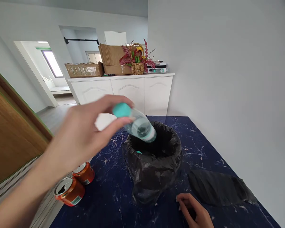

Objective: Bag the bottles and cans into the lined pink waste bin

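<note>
My left hand (92,126) is closed on a small clear plastic bottle (141,126) with a teal cap, fingers and thumb gripping it near the cap. The bottle tilts base-down to the right, over the mouth of a bin (156,177) lined with a black plastic bag. Inside the bin a bit of teal (139,152) shows; the rest is dark. On the tabletop, my right hand (194,210) rests beside the bin with fingers loosely curled, thumb and index tips close together, nothing visible in them.
Two orange-red drink cans (70,191) stand on the left of the dark blue marbled table (114,196). A folded black plastic bag (218,186) lies at the right. Behind is a white cabinet (128,87) with cardboard boxes (84,70) and a flower basket (137,68).
</note>
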The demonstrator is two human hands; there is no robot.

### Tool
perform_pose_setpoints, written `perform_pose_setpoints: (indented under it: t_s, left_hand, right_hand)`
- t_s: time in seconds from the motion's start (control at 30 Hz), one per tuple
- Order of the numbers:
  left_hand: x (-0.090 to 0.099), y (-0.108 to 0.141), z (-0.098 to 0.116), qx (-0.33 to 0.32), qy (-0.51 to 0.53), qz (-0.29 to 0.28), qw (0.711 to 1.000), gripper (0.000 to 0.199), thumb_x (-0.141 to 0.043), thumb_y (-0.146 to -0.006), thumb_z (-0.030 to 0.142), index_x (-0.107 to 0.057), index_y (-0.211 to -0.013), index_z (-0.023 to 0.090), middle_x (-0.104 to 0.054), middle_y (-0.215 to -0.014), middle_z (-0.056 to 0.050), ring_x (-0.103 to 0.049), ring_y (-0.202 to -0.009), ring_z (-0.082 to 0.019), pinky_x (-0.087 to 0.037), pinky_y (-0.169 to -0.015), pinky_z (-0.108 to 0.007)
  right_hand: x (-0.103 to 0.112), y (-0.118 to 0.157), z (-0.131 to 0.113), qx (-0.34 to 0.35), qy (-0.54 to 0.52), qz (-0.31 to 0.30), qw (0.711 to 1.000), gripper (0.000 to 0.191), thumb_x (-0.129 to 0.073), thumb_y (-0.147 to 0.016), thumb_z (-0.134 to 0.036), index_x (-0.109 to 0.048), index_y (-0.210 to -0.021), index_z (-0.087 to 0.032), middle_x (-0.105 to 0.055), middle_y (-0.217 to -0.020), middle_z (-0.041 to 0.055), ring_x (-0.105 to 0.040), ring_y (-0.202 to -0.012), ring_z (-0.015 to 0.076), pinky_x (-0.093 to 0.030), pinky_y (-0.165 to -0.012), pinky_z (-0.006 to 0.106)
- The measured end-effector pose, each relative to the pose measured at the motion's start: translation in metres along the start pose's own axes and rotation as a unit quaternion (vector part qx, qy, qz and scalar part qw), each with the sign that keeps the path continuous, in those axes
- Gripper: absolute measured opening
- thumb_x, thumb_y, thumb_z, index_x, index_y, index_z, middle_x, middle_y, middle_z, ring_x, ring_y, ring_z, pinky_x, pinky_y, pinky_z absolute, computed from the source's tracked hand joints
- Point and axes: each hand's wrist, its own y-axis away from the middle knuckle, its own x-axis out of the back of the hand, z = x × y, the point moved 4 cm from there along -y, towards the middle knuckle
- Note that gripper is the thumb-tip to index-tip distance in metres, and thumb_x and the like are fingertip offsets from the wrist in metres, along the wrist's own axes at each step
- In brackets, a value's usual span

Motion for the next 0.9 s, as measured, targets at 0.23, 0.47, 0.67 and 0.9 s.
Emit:
perform_pose_setpoints:
  t_s: [0.23,0.47,0.67,0.9]
  left_hand:
    - [-0.108,0.001,0.007,-0.034,0.136,-0.251,0.958,0.028,-0.066,-0.103,0.045,-0.073,-0.125,0.029,-0.081,-0.113,0.0,-0.071,-0.071,-0.016,-0.048,-0.061,-0.026]
    - [-0.135,0.016,0.005,-0.052,0.166,-0.388,0.905,0.036,-0.054,-0.109,0.047,-0.076,-0.131,0.029,-0.085,-0.111,-0.003,-0.071,-0.062,-0.016,-0.053,-0.061,-0.028]
    - [-0.078,0.022,-0.029,0.006,0.104,-0.187,0.977,0.041,-0.047,-0.11,0.052,-0.077,-0.126,0.029,-0.08,-0.129,0.0,-0.076,-0.113,-0.023,-0.058,-0.099,-0.033]
    - [-0.034,0.102,-0.168,0.16,-0.131,-0.211,0.955,0.072,-0.044,-0.095,0.08,-0.073,-0.134,0.027,-0.079,-0.127,-0.01,-0.076,-0.102,-0.035,-0.057,-0.096,-0.046]
  right_hand:
    - [-0.001,0.0,-0.006,-0.015,-0.022,0.019,0.999,0.029,-0.053,-0.109,-0.05,-0.072,-0.108,-0.028,-0.076,-0.089,0.0067,-0.075,-0.075,0.021,-0.061,-0.065,0.026]
    - [-0.003,0.002,0.005,-0.037,-0.013,-0.018,0.999,0.023,-0.053,-0.11,-0.047,-0.069,-0.116,-0.032,-0.077,-0.096,0.006,-0.076,-0.079,0.0209,-0.06,-0.066,0.026]
    - [0.0,0.004,0.004,-0.009,-0.001,-0.005,1.0,0.022,-0.053,-0.109,-0.044,-0.069,-0.114,-0.03,-0.076,-0.095,0.0054,-0.076,-0.078,0.0191,-0.06,-0.067,0.024]
    - [-0.002,0.006,0.009,-0.017,0.004,-0.004,1.0,0.025,-0.057,-0.107,-0.05,-0.071,-0.113,-0.03,-0.077,-0.096,0.006,-0.077,-0.079,0.0196,-0.061,-0.068,0.023]
